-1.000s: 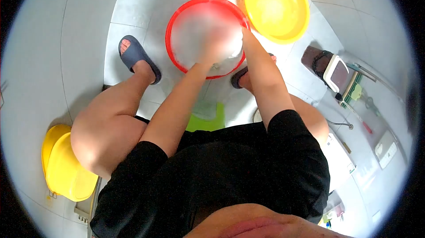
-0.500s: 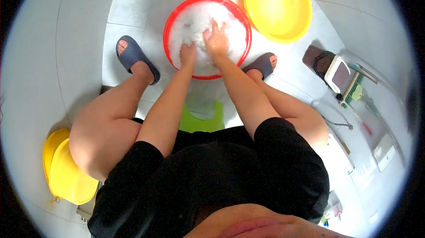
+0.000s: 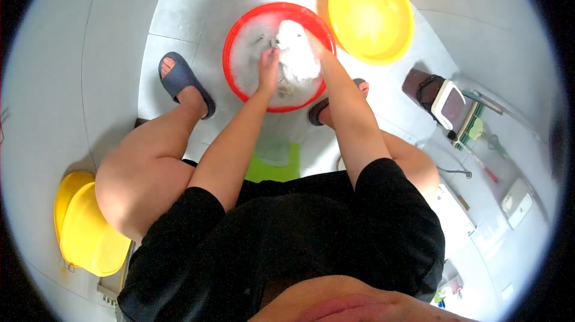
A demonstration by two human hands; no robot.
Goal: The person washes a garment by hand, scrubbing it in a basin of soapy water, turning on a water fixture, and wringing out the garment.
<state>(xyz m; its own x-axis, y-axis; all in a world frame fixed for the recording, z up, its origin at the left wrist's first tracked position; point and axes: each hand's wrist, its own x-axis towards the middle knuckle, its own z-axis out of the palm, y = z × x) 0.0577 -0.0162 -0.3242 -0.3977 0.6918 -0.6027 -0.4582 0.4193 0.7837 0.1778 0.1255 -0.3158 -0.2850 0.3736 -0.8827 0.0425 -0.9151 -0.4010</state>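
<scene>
My left arm reaches forward, its hand (image 3: 269, 70) upright at the near-left side of a white fluffy bundle (image 3: 298, 58), fingers close together; my right hand (image 3: 316, 46) lies against the bundle's right side (its fingers hidden, so I cannot tell how either grip closes). The bundle sits between my hands, in grey-white suds (image 3: 247, 61) inside a red basin (image 3: 229, 58); beyond my right hand, a yellow basin (image 3: 371, 15) rests on pale floor tiles (image 3: 173, 16); slippers (image 3: 179, 76) flank my reach.
</scene>
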